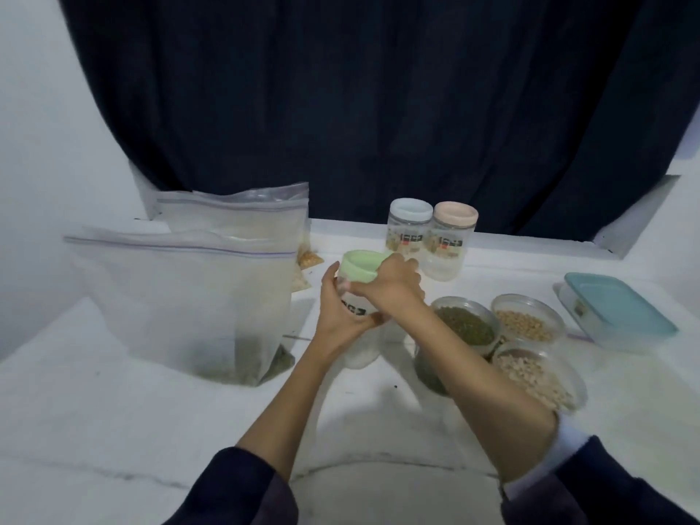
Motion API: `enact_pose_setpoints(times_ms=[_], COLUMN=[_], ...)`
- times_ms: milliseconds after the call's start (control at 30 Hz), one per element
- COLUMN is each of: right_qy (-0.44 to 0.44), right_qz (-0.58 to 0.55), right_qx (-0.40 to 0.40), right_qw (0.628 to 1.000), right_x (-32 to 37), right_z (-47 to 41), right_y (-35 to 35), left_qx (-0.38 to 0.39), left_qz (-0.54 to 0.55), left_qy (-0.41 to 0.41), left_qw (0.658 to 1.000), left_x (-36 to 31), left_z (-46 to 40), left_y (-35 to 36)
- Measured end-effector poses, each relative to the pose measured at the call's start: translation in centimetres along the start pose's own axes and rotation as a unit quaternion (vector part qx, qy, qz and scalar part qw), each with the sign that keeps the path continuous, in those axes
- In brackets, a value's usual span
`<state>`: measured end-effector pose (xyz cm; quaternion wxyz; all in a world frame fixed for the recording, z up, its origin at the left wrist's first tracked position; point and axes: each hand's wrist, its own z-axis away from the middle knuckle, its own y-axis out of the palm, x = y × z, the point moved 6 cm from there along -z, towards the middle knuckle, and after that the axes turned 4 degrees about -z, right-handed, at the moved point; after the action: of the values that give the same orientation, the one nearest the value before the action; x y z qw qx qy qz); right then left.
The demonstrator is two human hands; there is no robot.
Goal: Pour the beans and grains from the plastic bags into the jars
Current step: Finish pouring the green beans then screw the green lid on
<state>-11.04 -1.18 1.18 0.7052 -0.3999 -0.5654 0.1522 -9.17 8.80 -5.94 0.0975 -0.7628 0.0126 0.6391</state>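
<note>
We have the green-lidded jar (356, 308) lifted near the middle of the white counter (113, 411), tilted toward eleven o'clock. Our left hand (341, 316) wraps the clear body from below, fingers curled round it, and our right hand (394, 286) grips the green lid (358, 269) from the three o'clock side. The jar looks empty, so we judge the step in hand is unscrewing the lid before pouring. To do it well we should keep the left hand firm and low on the body, turn only the lid, and bring the jar upright before it comes free

The large zip bag (182, 297) stands at nine o'clock of the jar with green beans settled at its bottom; a second zip bag (235, 217) stands behind it. Two lidded jars, blue lid (411, 212) and pink lid (455, 216), wait at one o'clock. Three open jars holding beans and grains (530, 327) sit at four o'clock, close to our right forearm, so we should mind the elbow. A teal-lidded box (617, 312) lies at three o'clock
</note>
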Motion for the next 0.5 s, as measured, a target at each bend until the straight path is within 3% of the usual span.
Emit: enact_pose_setpoints(times_ms=[133, 267, 433, 500], right_qy=[-0.063, -0.095, -0.162, -0.196], right_qz=[-0.08, -0.112, -0.052, -0.077], right_qx=[-0.027, -0.066, -0.062, -0.017], right_qw=[0.994, 0.987, 0.983, 0.978], right_x=[1.2, 1.4, 2.4, 2.7], right_z=[3.8, 6.1, 7.3, 7.3], right_y=[1.0, 1.4, 2.7, 2.9], left_qx=[-0.073, -0.051, -0.034, -0.033], left_qz=[-0.101, -0.034, -0.018, -0.023], left_qy=[0.004, 0.056, 0.016, -0.007], left_qw=[0.992, 0.997, 0.999, 0.999], left_x=[0.1, 0.2, -0.2, -0.3], left_z=[2.7, 4.9, 6.9, 7.4], left_y=[-2.0, -2.5, -4.0, -5.2])
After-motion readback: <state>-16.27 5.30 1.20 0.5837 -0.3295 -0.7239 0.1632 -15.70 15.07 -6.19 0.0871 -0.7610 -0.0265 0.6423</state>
